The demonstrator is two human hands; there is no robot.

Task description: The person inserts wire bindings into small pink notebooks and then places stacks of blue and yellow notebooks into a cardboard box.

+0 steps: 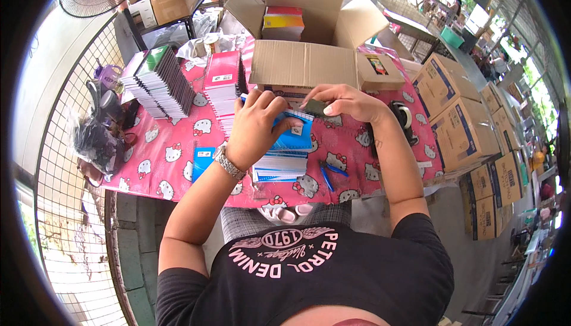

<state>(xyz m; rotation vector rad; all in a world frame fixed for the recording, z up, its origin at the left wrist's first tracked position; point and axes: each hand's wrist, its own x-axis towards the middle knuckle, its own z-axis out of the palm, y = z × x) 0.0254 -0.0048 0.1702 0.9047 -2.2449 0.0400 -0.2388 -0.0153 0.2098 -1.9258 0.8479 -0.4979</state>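
A stack of blue spiral notebooks (282,162) stands at the table's near middle. My left hand (262,118) curls over the top notebook (297,140), fingers at its far edge and thumb on the blue cover near a small white label. To the right, my right hand (348,103) has its fingers closed on a small dark greenish piece (316,108) beside the notebook's far corner; its kind is unclear. Another blue notebook (203,162) lies partly behind my left forearm. Blue-handled pliers (331,174) rest right of the stack.
An open cardboard box (303,64) holding red and yellow books (283,25) stands beyond my hands. Stacks of pink notebooks (223,67) and green-topped notebooks (160,85) are at left. A tape dispenser (404,121) sits right; closed cartons (464,129) are piled beside the table.
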